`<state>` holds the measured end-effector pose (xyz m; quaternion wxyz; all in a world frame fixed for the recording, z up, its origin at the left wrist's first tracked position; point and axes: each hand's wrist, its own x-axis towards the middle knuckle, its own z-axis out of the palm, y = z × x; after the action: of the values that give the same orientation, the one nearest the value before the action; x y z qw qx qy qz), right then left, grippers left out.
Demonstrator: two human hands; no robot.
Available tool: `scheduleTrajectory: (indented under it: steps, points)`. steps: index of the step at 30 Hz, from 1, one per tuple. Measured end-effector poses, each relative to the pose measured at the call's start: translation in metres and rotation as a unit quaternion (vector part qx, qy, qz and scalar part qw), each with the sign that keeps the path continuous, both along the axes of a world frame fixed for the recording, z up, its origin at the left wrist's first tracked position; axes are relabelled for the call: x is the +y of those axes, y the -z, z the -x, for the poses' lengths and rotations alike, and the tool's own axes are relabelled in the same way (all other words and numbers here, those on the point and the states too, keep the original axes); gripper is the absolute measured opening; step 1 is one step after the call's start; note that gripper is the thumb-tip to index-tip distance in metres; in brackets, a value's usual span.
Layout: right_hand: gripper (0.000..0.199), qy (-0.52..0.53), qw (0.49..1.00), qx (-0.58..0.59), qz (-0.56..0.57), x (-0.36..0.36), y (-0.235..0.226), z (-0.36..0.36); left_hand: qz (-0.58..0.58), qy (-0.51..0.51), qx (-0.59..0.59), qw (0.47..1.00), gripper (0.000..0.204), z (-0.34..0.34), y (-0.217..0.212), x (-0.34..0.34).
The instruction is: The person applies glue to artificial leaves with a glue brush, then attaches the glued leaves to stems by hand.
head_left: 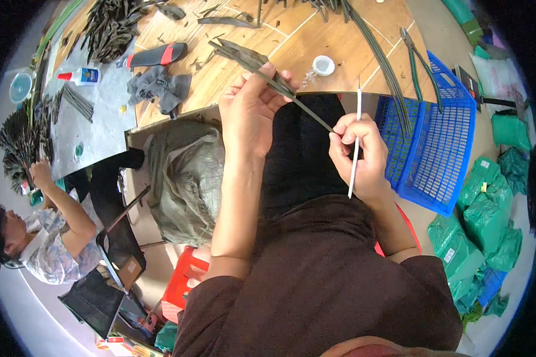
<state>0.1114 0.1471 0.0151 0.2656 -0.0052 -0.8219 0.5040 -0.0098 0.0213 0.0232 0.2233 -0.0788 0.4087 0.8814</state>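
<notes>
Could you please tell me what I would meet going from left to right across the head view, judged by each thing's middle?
Round teal tub, white bottle with a red tip, grey cloth, left hand, small white cup, right hand, blue basket, green bags.

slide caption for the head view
Left hand and right hand hold a dark olive leafy stem; the right also grips a slender white stick.

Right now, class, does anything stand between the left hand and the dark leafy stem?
Nothing visible does: the left hand holds the dark leafy stem directly between thumb and fingers. The thin white stick in the right hand is off to the right, not between them.
</notes>
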Motion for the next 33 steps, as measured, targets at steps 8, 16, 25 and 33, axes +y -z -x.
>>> scheduleTrajectory:
  steps: [8, 16, 25, 33]
  points:
    - [0.029, -0.01, 0.999, -0.024, -0.048, 0.003, 0.0, 0.003, -0.032, 0.022, 0.003, 0.999, 0.033, 0.002, 0.008, -0.018]
    - [0.026, -0.023, 0.996, -0.052, -0.066, 0.01, -0.007, 0.005, 0.032, -0.042, 0.071, 0.996, 0.032, 0.004, 0.0, -0.016]
    - [0.024, -0.024, 0.996, -0.065, -0.057, 0.005, -0.007, 0.01, 0.103, -0.026, 0.151, 0.983, 0.019, 0.0, 0.01, -0.014]
    - [0.026, -0.017, 0.997, -0.067, -0.046, 0.006, 0.001, 0.01, 0.107, -0.019, 0.165, 0.98, 0.023, 0.0, 0.01, -0.008]
